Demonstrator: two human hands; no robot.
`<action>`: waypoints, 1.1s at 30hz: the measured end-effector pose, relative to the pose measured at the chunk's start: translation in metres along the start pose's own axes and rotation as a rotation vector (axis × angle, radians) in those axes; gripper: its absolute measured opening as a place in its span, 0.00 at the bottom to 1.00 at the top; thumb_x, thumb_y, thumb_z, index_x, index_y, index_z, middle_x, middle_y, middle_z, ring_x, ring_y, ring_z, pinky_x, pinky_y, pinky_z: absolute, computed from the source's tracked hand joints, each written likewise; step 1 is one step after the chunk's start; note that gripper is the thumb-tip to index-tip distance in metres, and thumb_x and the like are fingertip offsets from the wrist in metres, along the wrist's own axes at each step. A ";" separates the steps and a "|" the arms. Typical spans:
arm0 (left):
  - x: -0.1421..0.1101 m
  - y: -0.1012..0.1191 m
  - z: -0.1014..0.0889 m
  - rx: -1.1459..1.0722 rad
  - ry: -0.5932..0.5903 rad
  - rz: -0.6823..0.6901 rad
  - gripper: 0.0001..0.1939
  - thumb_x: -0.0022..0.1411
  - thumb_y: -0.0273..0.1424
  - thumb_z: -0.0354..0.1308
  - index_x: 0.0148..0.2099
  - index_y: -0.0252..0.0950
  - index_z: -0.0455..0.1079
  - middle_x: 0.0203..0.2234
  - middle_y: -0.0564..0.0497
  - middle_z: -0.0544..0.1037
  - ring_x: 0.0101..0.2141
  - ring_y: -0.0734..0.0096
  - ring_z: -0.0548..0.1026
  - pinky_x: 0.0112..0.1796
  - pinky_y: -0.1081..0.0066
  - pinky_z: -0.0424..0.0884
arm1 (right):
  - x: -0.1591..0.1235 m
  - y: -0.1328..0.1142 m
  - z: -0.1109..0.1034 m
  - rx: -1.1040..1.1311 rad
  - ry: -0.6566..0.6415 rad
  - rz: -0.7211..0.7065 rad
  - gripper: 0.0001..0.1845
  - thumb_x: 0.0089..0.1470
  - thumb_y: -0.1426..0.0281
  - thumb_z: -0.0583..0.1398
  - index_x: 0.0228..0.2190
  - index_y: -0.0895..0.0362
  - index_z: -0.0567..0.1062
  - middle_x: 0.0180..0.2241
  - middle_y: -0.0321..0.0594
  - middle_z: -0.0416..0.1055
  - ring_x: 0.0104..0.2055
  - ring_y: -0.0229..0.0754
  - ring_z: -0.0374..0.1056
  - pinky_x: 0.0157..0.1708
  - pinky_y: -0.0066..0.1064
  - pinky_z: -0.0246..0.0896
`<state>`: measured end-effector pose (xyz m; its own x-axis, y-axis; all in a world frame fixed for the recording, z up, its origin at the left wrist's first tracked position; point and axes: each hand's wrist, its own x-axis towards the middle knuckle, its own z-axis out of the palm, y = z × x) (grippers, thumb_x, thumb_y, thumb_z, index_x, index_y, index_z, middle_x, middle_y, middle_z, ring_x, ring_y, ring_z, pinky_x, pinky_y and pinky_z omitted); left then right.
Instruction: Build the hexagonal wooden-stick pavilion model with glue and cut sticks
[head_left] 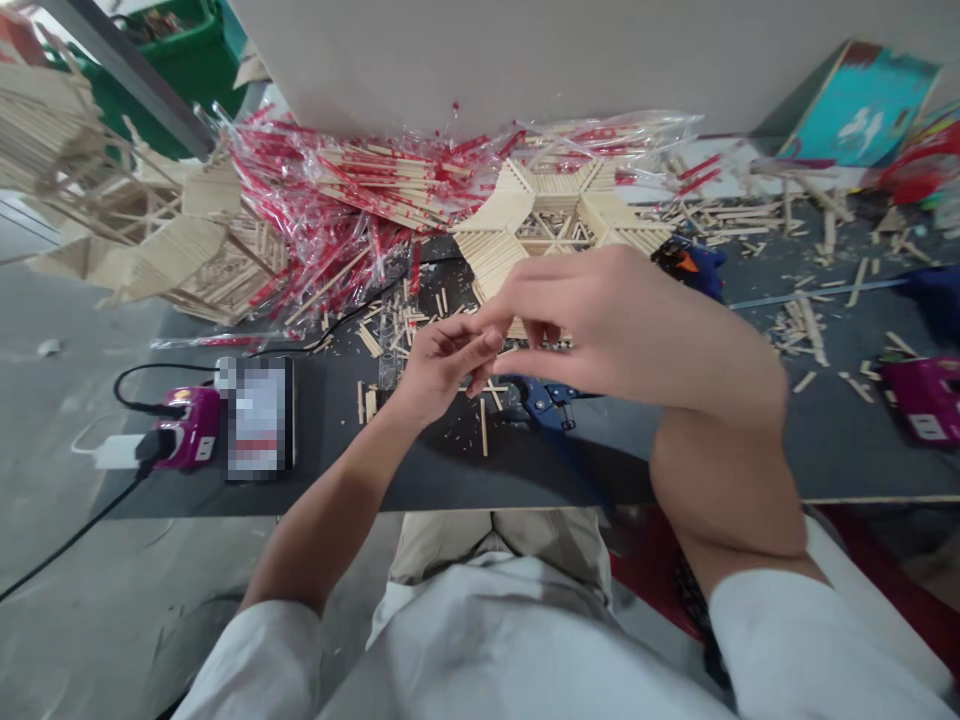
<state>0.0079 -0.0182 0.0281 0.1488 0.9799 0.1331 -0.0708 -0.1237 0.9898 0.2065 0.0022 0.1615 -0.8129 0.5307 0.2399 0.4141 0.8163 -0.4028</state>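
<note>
My left hand (442,365) is over the middle of the table, thumb and fingertips pinched together. From the right, my right hand (600,320) reaches across, its finger and thumb tips meeting those of my left. Whatever lies between the fingertips is too small or hidden to make out. Just behind my right hand sits a six-armed, star-like frame of thin wooden sticks (495,245), partly covered by the hand. Below the hands lie a blue-handled hand tool (551,405) and a short loose wooden stick (484,428).
Red-marked sticks in clear plastic wrappers (360,180) are heaped at the back. Larger stick structures (172,240) stand left. A phone (259,420) and purple power block (187,425) lie front left. Stick offcuts (802,330) and another purple block (922,400) are right.
</note>
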 end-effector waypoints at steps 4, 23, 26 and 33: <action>0.003 0.006 0.001 -0.347 -0.077 -0.186 0.21 0.56 0.50 0.74 0.33 0.39 0.74 0.18 0.59 0.70 0.12 0.84 0.62 0.12 0.79 0.56 | 0.007 0.008 0.015 -0.057 0.063 0.137 0.02 0.59 0.73 0.68 0.35 0.55 0.80 0.34 0.36 0.80 0.35 0.42 0.72 0.38 0.34 0.59; 0.004 0.002 -0.010 -0.405 -0.168 -0.385 0.16 0.54 0.43 0.78 0.33 0.36 0.80 0.19 0.55 0.75 0.15 0.86 0.67 0.14 0.83 0.58 | -0.025 0.006 0.063 0.165 0.382 0.262 0.02 0.63 0.72 0.67 0.37 0.53 0.82 0.36 0.37 0.81 0.36 0.41 0.74 0.40 0.33 0.65; 0.004 -0.001 -0.009 -0.345 -0.198 -0.380 0.17 0.55 0.44 0.77 0.34 0.36 0.80 0.20 0.54 0.76 0.15 0.84 0.68 0.14 0.81 0.60 | -0.034 0.007 0.072 0.107 0.399 0.248 0.06 0.65 0.74 0.64 0.39 0.54 0.82 0.38 0.38 0.81 0.38 0.41 0.75 0.41 0.33 0.65; 0.002 -0.010 0.000 0.056 -0.082 -0.080 0.15 0.67 0.44 0.65 0.40 0.36 0.77 0.27 0.52 0.80 0.20 0.80 0.75 0.20 0.79 0.70 | -0.038 0.017 0.076 0.039 0.522 0.323 0.03 0.63 0.69 0.67 0.37 0.55 0.82 0.35 0.40 0.81 0.35 0.43 0.74 0.38 0.35 0.66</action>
<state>0.0094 -0.0154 0.0184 0.2319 0.9712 0.0546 -0.0003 -0.0561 0.9984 0.2135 -0.0220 0.0785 -0.3363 0.7998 0.4972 0.5829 0.5915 -0.5572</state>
